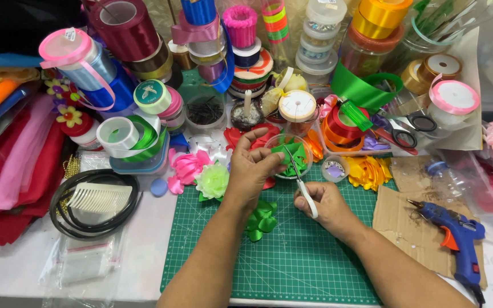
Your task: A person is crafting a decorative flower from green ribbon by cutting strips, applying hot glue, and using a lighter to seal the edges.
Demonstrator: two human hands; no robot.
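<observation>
Left hand: the left hand [252, 165], at the centre of the frame, pinches a green ribbon piece [292, 155] between its fingertips, holding it over a small clear cup [309, 149].
Right hand: the right hand [323, 205], just right of centre, is closed around the white handles of small scissors [299, 178], blades pointing up toward the ribbon.
Blade position: the tips sit right at the ribbon's edge, close to the left fingertips.
Doing it well: I'd judge the ribbon should stay taut and the fingertips clear of the blades.
Below: a finished green bow [261, 219] lies on the green cutting mat [292, 256], lower centre.
Right edge: a blue glue gun [455, 231] rests on cardboard [412, 228].
</observation>
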